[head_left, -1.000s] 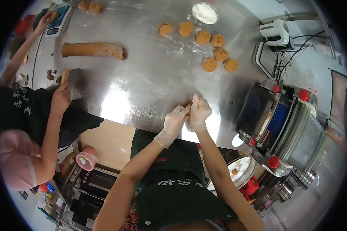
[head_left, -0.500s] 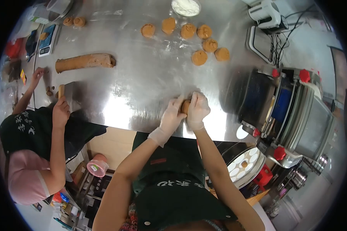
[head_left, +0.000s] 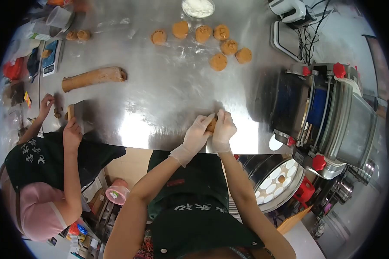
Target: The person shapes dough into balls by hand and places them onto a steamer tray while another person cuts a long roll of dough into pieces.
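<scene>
Both my hands wear clear gloves and meet at the front edge of the steel table point(head_left: 160, 108). Between them is a small brown dough piece point(head_left: 211, 125), partly hidden by the fingers. My left hand point(head_left: 197, 134) has its fingers closed on its left side, and my right hand point(head_left: 223, 129) presses from the right. Farther back lie several round brown dough pieces point(head_left: 203, 33), near a bowl of white powder point(head_left: 198, 7). A thick brown dough log point(head_left: 94, 79) rests at the left.
At the left a co-worker's hand point(head_left: 72, 134) holds a wooden-handled scraper point(head_left: 71, 113) near a scale point(head_left: 50, 58). A machine with red knobs point(head_left: 339, 70) stands right. Below it is a round tray with white discs point(head_left: 273, 190). A mixer point(head_left: 291, 11) sits back right.
The camera view has shifted slightly. My fingers have moved a little around the dough piece, and more of its top shows between them.
</scene>
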`<state>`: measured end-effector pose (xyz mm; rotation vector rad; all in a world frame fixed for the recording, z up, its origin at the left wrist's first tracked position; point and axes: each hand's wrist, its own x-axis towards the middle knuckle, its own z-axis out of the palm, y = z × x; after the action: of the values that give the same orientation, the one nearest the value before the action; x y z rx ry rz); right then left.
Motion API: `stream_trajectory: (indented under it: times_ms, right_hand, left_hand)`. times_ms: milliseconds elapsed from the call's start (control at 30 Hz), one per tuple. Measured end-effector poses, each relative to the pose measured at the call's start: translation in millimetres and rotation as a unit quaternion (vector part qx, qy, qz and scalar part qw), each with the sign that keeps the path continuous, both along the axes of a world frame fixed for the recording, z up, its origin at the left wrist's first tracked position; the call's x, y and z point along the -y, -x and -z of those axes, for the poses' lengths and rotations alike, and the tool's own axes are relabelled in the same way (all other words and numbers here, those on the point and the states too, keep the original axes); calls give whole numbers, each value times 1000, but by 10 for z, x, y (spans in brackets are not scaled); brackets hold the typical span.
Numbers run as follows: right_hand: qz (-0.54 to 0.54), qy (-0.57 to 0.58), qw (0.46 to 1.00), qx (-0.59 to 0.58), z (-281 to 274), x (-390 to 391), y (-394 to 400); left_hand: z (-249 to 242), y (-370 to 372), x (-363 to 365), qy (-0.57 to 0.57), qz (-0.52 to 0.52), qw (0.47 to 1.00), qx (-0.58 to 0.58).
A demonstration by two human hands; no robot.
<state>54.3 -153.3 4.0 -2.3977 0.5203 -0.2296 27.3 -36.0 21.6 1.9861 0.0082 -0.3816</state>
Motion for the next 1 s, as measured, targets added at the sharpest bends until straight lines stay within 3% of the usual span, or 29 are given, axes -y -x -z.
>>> stream_trajectory:
  times_ms: [33, 133, 167, 233, 300, 367, 400, 500, 567, 667, 800, 900, 1000]
  right_hand:
    - [29, -69, 996, -37, -113, -73, -74]
    - [-16, -186, 982, 36, -525, -322, -360]
    - [-49, -113, 992, 38, -394, -329, -401]
    - [-118, 34, 991, 51, -83, -347, -555]
    - [-98, 96, 983, 125, 48, -353, -667]
    - [-95, 145, 968, 182, 133, -314, -678]
    - [-90, 127, 979, 135, 104, -314, -655]
    - [-72, 92, 993, 25, -3, -333, -576]
    - [-49, 96, 994, -23, -6, -321, -445]
    - [-61, 137, 976, 156, 166, -329, -391]
    - [-68, 145, 986, 54, 144, -264, -347]
    - [-53, 130, 990, 22, 90, -282, -225]
    - [-51, 137, 986, 77, 98, -267, -126]
  left_hand:
    - [-68, -71, -29, 0, 7, 1000, 1]
    - [-94, -307, -188, -47, -27, 989, 136]
    - [-86, -360, -236, -57, -41, 981, 179]
    - [56, -386, -295, -62, -22, 988, 141]
    - [61, -419, -369, -65, 9, 991, 113]
    - [30, -464, -337, 4, -76, 994, 77]
    - [11, -516, -324, 38, -119, 990, 64]
    - [18, -587, -385, 2, 5, 996, 85]
    - [-60, -440, -378, -32, 34, 995, 88]
    - [-5, -319, -398, -10, 37, 996, 86]
    - [6, -446, -428, 30, -20, 999, 27]
    - [-88, -406, -430, -38, 105, 993, 39]
    - [-29, -166, -412, -41, 106, 992, 60]
